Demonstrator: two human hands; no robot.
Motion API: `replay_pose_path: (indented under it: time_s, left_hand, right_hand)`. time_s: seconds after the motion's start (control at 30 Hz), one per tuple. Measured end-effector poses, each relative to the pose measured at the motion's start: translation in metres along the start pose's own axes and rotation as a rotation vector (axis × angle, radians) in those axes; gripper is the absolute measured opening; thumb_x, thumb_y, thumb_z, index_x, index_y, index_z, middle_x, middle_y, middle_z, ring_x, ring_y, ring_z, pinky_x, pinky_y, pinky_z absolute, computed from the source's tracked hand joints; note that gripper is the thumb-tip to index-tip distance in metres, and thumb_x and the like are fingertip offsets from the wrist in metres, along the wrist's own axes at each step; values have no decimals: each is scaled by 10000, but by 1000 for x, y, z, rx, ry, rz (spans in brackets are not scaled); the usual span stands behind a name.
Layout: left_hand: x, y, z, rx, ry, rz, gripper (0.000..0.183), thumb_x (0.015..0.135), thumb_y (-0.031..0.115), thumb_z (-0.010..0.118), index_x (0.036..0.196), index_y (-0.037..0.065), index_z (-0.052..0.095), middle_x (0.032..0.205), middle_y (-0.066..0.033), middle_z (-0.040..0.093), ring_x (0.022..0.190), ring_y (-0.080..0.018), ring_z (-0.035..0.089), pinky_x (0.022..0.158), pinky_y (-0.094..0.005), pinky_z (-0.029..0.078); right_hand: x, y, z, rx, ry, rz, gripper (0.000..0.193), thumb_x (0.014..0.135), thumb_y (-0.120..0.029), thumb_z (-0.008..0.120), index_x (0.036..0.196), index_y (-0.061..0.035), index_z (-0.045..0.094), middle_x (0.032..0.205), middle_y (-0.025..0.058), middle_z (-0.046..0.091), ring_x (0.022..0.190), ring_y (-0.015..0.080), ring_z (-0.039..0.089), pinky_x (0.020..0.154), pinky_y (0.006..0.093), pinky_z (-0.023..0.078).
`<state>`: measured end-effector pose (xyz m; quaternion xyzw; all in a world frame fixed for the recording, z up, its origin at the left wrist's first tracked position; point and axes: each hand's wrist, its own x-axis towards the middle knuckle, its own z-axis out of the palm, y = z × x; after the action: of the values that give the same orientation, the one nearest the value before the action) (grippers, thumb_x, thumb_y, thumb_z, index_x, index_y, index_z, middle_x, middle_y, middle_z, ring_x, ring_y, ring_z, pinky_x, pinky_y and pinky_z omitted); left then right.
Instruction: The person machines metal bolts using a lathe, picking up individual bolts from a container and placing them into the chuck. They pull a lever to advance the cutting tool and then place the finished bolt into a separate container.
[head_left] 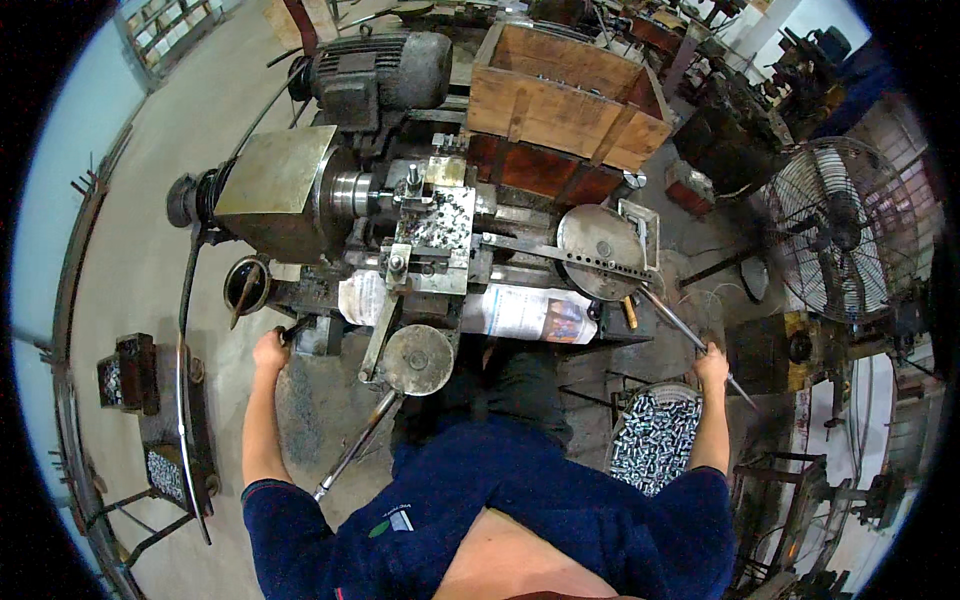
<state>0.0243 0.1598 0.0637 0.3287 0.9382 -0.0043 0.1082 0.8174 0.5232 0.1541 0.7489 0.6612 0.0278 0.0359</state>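
While the right hand [712, 366] is wrapped round a steel rod [675, 318], the left hand [270, 350] is curled in a fist on a dark handle [297, 328] at the machine's near left corner. Neither hand is spread; how the thumbs sit is too small to tell.

The rod, the thing being worked, slants up from the right hand to the right disc [600, 225], where a drilled bar [530, 248] reaches across to the slide [455, 280]. Chips [440, 215] litter the slide, beside the spindle [350, 192] — whether a piece sits in the spindle, I cannot tell. A second rod [357, 445], under the left disc [420, 360], has no hand on it.

My reading is that the step in hand is working the machine by its levers, both hands set. The next move seems to call for a steady swing of the rod — with the left hand firm on its handle and the right forearm clear of the basket [660, 388] of metal parts [650, 440] beside it.
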Motion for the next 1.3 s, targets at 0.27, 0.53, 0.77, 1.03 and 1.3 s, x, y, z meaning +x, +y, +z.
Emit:
replay_pose_path:
  time_s: [0.27, 0.53, 0.77, 1.03, 1.3]
  left_hand:
    - [-41, -112, 48, -241, -262, -181, 402, 696, 240, 685, 1062, 88, 624, 890, -149, 657, 803, -258, 641, 730, -369, 506]
    - [-52, -80, 47, -341, -237, -109, 341, 723, 131, 646, 1030, -15, 615, 808, -184, 652, 531, -215, 639, 561, -323, 524]
    - [-25, -25, 20, -508, -224, -28, 343, 727, 126, 620, 1018, -54, 600, 843, -184, 648, 497, -235, 618, 528, -341, 506]
    - [0, -4, 1, -67, 8, 137, 413, 752, 315, 633, 1087, 79, 580, 1020, -159, 623, 936, -336, 587, 774, -396, 481]
    - [12, 1, 134, -260, 278, -255, 414, 774, 447, 588, 794, 34, 615, 828, -208, 635, 771, -384, 612, 676, -453, 495]
  right_hand:
    - [-130, -19, 20, 81, -80, -104, 288, 563, -252, 624, 714, -11, 579, 743, 211, 618, 704, 380, 609, 650, 439, 495]
    - [-217, -78, 7, 740, -354, -84, 265, 588, -196, 598, 757, 3, 558, 592, 136, 551, 559, 263, 551, 521, 357, 430]
    - [-204, -63, 29, 752, -414, -211, 221, 666, -211, 597, 764, -12, 588, 577, 129, 560, 529, 224, 572, 488, 318, 433]
    - [-71, -18, -21, -128, -296, 32, 439, 650, -376, 611, 904, -20, 651, 943, 200, 635, 894, 332, 621, 775, 402, 494]
    - [11, -82, -18, -160, -35, -20, 553, 657, -275, 614, 1178, -110, 530, 1109, 111, 594, 1108, 274, 515, 1008, 499, 274]
